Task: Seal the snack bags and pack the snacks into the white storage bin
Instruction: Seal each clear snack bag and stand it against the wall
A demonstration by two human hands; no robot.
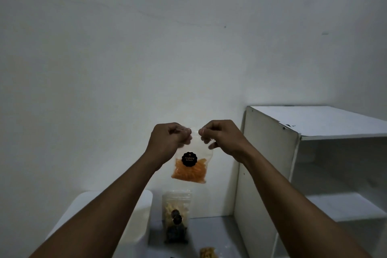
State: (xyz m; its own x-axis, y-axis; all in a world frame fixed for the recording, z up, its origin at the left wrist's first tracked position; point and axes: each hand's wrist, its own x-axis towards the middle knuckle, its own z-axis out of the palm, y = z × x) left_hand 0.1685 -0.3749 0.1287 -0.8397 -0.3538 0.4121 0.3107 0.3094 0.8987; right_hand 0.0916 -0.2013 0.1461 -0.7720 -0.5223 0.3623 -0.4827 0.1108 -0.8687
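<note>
I hold a clear snack bag (190, 170) of orange sticks with a round black label up in front of the wall. My left hand (167, 142) pinches its top left corner and my right hand (219, 135) pinches its top right corner. The bag hangs upright between them. Below, the white storage bin (140, 216) stands at the lower left, partly hidden by my left forearm. Other clear snack bags (177, 216) lie stacked next to the bin, showing pale and dark snacks. One more bag of yellow snacks (208, 253) shows at the bottom edge.
A white shelf unit (272, 174) with open compartments stands at the right, close to my right forearm. A plain white wall (146, 48) fills the background. The snacks lie on a grey surface (209, 230).
</note>
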